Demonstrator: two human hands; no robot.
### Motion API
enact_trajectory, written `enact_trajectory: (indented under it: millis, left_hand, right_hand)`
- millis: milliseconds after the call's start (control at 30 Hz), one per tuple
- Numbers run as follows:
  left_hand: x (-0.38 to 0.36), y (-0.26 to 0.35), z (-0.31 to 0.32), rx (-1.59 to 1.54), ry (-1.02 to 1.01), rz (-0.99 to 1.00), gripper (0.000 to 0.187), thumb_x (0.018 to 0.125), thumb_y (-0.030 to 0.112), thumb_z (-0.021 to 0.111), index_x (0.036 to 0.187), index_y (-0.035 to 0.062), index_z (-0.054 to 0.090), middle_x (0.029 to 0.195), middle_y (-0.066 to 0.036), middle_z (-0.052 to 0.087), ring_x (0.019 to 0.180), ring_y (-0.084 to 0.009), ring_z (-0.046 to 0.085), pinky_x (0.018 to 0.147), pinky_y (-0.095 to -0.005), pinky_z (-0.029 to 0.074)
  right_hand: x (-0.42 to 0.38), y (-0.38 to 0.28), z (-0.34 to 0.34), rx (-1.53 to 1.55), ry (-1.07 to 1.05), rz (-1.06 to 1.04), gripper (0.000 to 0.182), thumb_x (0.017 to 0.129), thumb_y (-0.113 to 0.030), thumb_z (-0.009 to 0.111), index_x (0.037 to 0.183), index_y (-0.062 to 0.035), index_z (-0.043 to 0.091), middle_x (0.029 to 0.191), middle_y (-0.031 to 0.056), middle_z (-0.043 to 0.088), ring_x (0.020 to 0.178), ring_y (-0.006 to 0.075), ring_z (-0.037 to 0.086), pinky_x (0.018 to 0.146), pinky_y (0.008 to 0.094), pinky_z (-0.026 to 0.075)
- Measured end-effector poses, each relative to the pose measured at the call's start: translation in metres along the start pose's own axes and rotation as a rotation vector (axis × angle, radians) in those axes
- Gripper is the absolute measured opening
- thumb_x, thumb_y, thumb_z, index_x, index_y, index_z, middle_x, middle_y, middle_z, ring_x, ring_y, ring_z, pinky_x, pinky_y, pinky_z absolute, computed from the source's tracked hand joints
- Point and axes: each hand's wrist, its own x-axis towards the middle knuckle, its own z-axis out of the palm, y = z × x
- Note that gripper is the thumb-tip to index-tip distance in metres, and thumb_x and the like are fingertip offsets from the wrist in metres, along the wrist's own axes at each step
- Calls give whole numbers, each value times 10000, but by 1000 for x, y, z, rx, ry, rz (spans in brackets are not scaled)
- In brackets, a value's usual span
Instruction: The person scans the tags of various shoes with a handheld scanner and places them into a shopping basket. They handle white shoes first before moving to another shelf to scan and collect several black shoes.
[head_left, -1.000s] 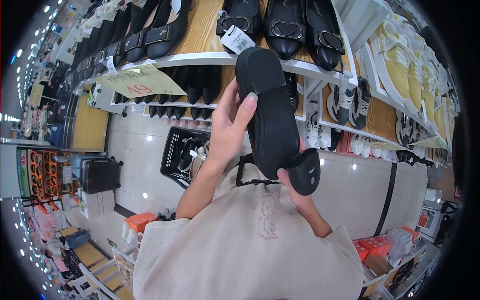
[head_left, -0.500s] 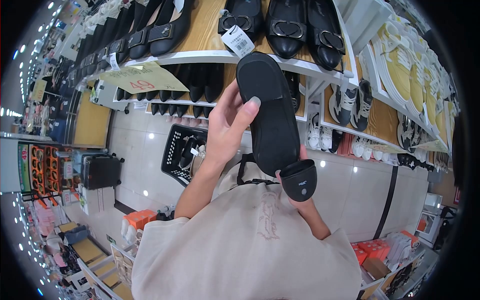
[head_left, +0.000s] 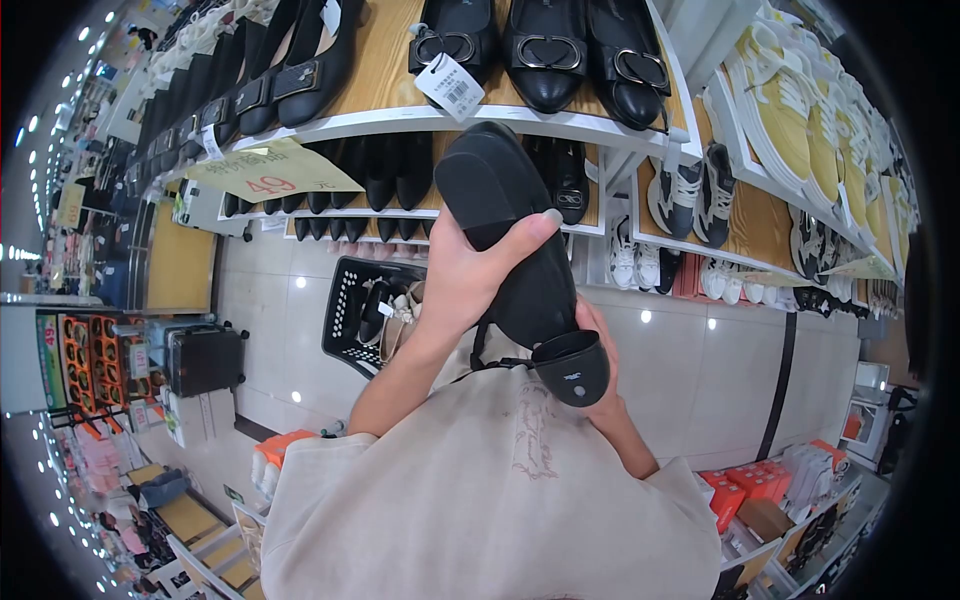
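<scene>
Two black shoes are held together in front of my chest. One black shoe shows its sole and heel block, tilted up and to the left. My left hand wraps its middle, thumb across the sole. Below, the rounded end of another black shoe piece with small lettering faces me. My right hand grips around that lower end from the right, its fingers partly hidden behind it. A white price tag hangs at the shelf edge just above the sole.
Black flats stand on a white-edged shelf ahead, with a yellow price sign at its left. A black basket holding shoes is on the floor at left. Yellow sneakers line the right shelf.
The shoe has shifted left and slightly down and tilted more. My left thumb now lies farther across the sole, and my right hand shows more beside the lower end.
</scene>
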Motion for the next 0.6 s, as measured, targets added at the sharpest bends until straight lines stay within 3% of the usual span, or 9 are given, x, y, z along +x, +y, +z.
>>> enact_trajectory:
  millis: [67, 167, 233, 267, 367, 400, 467, 533, 600]
  left_hand:
    - [1, -1, -1, 3, 8, -31, 468, 831, 142, 824, 1181, -19, 558, 1037, -75, 650, 914, -137, 641, 834, -295, 540]
    - [1, -7, -8, 30, 8, 30, 470, 892, 165, 771, 1249, -26, 532, 1084, -70, 636, 953, -124, 624, 854, -295, 531]
    - [3, -7, -14, -9, 36, 118, 470, 971, 211, 679, 1329, -31, 494, 1145, -70, 624, 995, -123, 609, 870, -296, 521]
    - [2, -4, -19, -7, 13, 49, 464, 1031, 271, 584, 1361, -38, 481, 1161, -66, 631, 1007, -111, 603, 845, -273, 521]
    - [0, 3, -30, 70, 4, -47, 482, 1045, 287, 554, 1385, -46, 473, 1153, -74, 648, 995, -109, 622, 823, -260, 530]
    - [3, 1, -32, 70, 6, -47, 482, 1045, 287, 554, 1385, -46, 473, 1153, -74, 648, 995, -109, 622, 823, -260, 530]
    - [8, -6, -36, 44, 0, -12, 497, 1069, 279, 498, 1449, -36, 440, 1073, -69, 653, 881, -77, 610, 730, -224, 493]
    - [8, -3, -35, 8, -1, 3, 480, 1075, 257, 483, 1448, -43, 439, 1036, -66, 658, 857, -67, 606, 716, -214, 487]
    - [8, -2, -35, -26, -4, 16, 465, 1080, 235, 467, 1446, -50, 437, 1000, -63, 663, 833, -58, 603, 701, -204, 482]
  right_hand:
    - [-4, 2, 0, 31, -9, 44, 781, 783, -92, 800, 1472, -2, 442, 1386, 279, 535, 1201, 405, 600, 993, 411, 496]
    - [-16, 11, -2, 157, -42, 186, 821, 791, -79, 801, 1497, 15, 393, 1431, 237, 513, 1283, 336, 547, 1061, 397, 442]
    - [-23, 19, 0, 370, 14, 437, 806, 808, -50, 789, 1499, 31, 381, 1469, 189, 483, 1320, 255, 504, 1102, 379, 397]
    - [-17, 10, -3, 355, -2, 520, 823, 824, -43, 777, 1517, 33, 341, 1480, 163, 466, 1314, 221, 502, 1097, 363, 402]
    - [5, -3, -15, 302, -45, 469, 866, 815, -34, 782, 1529, 45, 297, 1493, 162, 449, 1318, 232, 502, 1091, 354, 407]
    - [12, -8, -17, 402, -12, 562, 911, 808, -57, 794, 1539, 50, 261, 1499, 161, 445, 1348, 231, 469, 1115, 360, 377]
    - [18, 1, -22, 446, -6, 517, 927, 800, -68, 801, 1542, 46, 258, 1501, 158, 441, 1361, 231, 452, 1132, 367, 350]
    - [19, 5, -29, 495, -14, 476, 948, 802, -117, 803, 1550, 40, 242, 1514, 150, 419, 1398, 237, 403, 1174, 378, 274]
    - [19, 9, -33, 532, 3, 489, 938, 810, -123, 793, 1551, 39, 241, 1519, 146, 413, 1399, 235, 405, 1173, 376, 279]
